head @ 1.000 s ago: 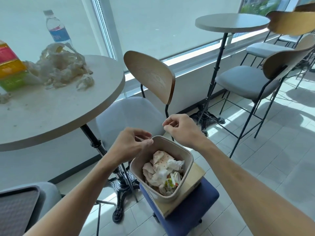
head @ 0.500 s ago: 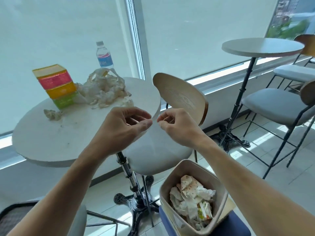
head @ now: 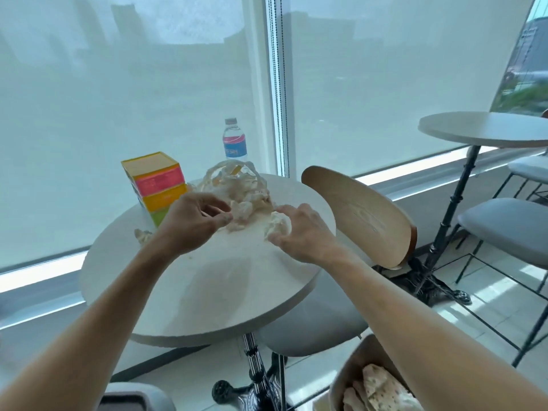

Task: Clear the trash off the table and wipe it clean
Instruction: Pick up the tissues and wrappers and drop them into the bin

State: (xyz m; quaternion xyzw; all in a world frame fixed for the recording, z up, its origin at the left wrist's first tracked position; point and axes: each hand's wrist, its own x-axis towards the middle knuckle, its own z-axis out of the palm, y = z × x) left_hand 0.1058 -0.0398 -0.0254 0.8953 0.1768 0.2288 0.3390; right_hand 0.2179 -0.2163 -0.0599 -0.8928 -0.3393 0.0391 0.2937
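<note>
Item: crumpled plastic bag and tissue heap (head: pixel 237 188), far centre of the round table (head: pixel 207 292), just near of the water bottle (head: pixel 234 140) and right of the stacked coloured box (head: pixel 157 185). Handling, as a judgement: very light, soft, no stiffness, apt to shed loose bits. Take it low, around the bulk, rather than by a single flap.

Item: small white wad (head: pixel 277 225), right of the heap, apart from it. Light and squashable; a full-hand scoop suits it.

Item: small crumpled scrap (head: pixel 143 236), left side of the table, near of the box. You have not reached it.

Item: your left hand (head: pixel 195 221), fingers curled at the near-left edge of the heap. Fingertips meet the thumb close by the paper; whether they already pinch it cannot be told.

Item: your right hand (head: pixel 302 229), fingers spread and bent over the white wad, touching or just above it, not clamped on it.

Item: waste bin (head: pixel 350 378), near right, below the table, holding crumpled wrappers.

Item: wooden-backed chair (head: pixel 361 218), right of the table.

Change against half a second ago: your hands were together in mid-air, fingertips nearly meeting, short of the table. Now they are apart and out over the tabletop at the trash. The bin has dropped to the lower edge of view as your head lifted.
</note>
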